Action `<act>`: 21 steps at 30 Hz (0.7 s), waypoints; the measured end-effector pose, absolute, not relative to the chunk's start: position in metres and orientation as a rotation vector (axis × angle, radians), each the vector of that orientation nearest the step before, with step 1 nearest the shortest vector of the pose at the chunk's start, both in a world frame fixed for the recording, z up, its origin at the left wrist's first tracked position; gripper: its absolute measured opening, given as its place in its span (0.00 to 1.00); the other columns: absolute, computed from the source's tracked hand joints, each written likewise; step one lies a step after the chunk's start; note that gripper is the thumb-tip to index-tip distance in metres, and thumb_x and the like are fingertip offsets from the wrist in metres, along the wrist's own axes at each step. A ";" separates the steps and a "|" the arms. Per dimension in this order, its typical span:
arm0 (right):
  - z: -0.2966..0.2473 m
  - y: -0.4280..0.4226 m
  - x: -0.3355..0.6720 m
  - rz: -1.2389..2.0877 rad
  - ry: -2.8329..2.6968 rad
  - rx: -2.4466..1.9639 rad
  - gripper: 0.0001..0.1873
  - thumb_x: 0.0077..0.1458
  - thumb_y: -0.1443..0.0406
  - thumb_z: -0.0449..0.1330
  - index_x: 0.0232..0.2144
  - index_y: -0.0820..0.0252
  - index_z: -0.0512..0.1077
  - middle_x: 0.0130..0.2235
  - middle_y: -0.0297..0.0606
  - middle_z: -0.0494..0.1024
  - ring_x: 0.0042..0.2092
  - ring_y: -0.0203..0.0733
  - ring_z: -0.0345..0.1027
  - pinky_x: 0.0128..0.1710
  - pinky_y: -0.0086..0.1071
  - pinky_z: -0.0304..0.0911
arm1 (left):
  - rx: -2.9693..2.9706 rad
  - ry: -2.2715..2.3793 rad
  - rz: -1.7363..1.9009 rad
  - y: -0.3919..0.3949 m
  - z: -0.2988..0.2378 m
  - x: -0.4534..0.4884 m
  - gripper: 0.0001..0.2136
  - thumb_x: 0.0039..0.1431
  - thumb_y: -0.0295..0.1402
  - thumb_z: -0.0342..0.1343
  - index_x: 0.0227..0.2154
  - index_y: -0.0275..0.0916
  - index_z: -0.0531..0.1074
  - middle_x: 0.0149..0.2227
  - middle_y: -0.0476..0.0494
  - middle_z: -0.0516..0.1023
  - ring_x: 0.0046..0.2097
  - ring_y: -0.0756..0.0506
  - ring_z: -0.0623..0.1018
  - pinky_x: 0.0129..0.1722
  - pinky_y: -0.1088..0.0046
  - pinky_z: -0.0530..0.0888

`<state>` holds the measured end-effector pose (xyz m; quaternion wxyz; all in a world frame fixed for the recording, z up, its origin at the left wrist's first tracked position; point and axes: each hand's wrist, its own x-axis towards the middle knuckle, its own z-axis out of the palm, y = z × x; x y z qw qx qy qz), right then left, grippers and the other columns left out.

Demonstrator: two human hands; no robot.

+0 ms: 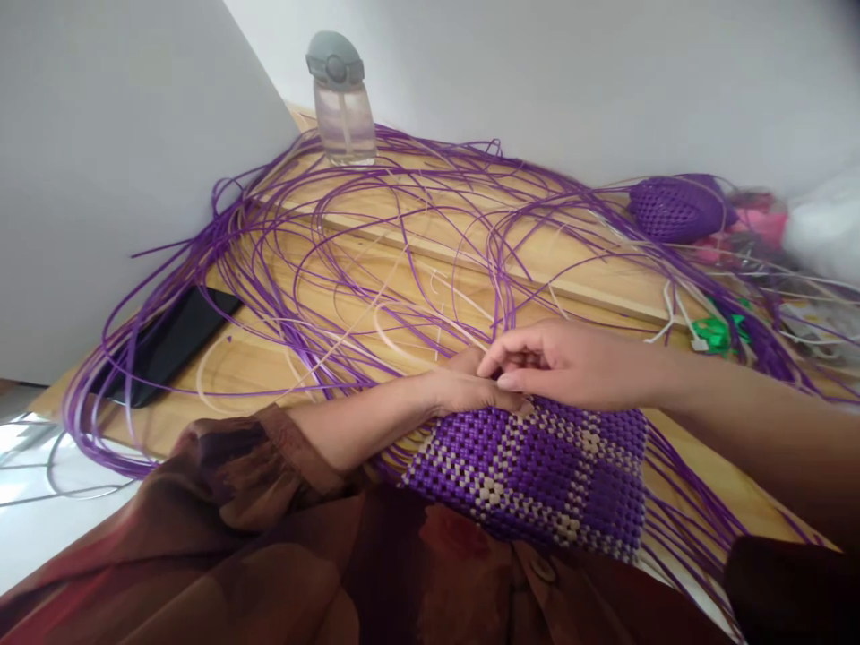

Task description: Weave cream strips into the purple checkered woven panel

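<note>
A woven panel point(537, 470) of purple and cream strips lies at the near edge of the wooden table point(417, 260), partly on my lap. My left hand point(470, 390) rests on its top edge with the fingers curled over the weave. My right hand point(557, 358) reaches in from the right and pinches strands just above the left hand. Long loose purple strands point(322, 260) fan out from the panel across the table, with a few cream ones point(396, 322) among them.
A clear water bottle point(342, 103) with a grey lid stands at the back by the wall. A black flat object point(167, 345) lies at the left edge. A purple woven piece point(675, 208), green ribbon point(718, 333) and white cords sit at the right.
</note>
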<state>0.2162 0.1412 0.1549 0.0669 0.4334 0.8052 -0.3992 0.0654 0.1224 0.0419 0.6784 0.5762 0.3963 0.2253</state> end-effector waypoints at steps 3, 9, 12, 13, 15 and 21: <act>0.140 0.132 0.225 -0.814 2.435 1.184 0.07 0.54 0.67 0.59 0.31 0.59 0.77 0.30 0.34 0.78 0.31 0.36 0.67 0.31 0.32 0.57 | 1.305 0.829 0.465 0.123 0.039 0.063 0.11 0.41 0.36 0.68 0.24 0.34 0.75 0.23 0.52 0.70 0.26 0.52 0.67 0.27 0.75 0.65; 0.195 0.142 0.190 -1.381 2.853 1.459 0.09 0.59 0.66 0.58 0.26 0.58 0.70 0.24 0.28 0.70 0.25 0.30 0.61 0.25 0.28 0.54 | 1.273 0.747 0.549 0.126 0.029 0.068 0.12 0.38 0.34 0.70 0.25 0.34 0.75 0.26 0.49 0.74 0.29 0.50 0.71 0.31 0.73 0.69; 0.219 0.158 0.176 -1.919 3.050 1.581 0.13 0.67 0.59 0.51 0.33 0.56 0.71 0.26 0.28 0.66 0.24 0.28 0.60 0.23 0.25 0.55 | 1.245 0.699 0.522 0.126 0.029 0.070 0.12 0.41 0.33 0.69 0.28 0.32 0.76 0.29 0.46 0.76 0.31 0.49 0.73 0.36 0.71 0.72; 0.218 0.161 0.176 -1.916 2.990 1.546 0.17 0.68 0.55 0.49 0.34 0.56 0.72 0.27 0.29 0.67 0.24 0.29 0.61 0.23 0.25 0.56 | 1.252 0.710 0.505 0.125 0.030 0.070 0.12 0.41 0.34 0.69 0.29 0.32 0.77 0.30 0.45 0.77 0.32 0.48 0.74 0.37 0.70 0.72; 0.201 0.162 0.184 -1.656 2.702 1.422 0.20 0.66 0.52 0.50 0.35 0.59 0.75 0.27 0.32 0.72 0.25 0.31 0.63 0.24 0.27 0.58 | 1.278 0.755 0.510 0.124 0.032 0.069 0.14 0.41 0.35 0.69 0.32 0.33 0.78 0.33 0.44 0.79 0.34 0.47 0.75 0.38 0.70 0.73; 0.141 0.139 0.224 -0.798 2.422 1.119 0.07 0.54 0.66 0.58 0.28 0.57 0.76 0.29 0.34 0.77 0.29 0.36 0.66 0.30 0.32 0.55 | 1.377 0.985 0.372 0.123 0.035 0.066 0.15 0.40 0.41 0.69 0.28 0.34 0.78 0.25 0.49 0.72 0.27 0.49 0.69 0.25 0.73 0.65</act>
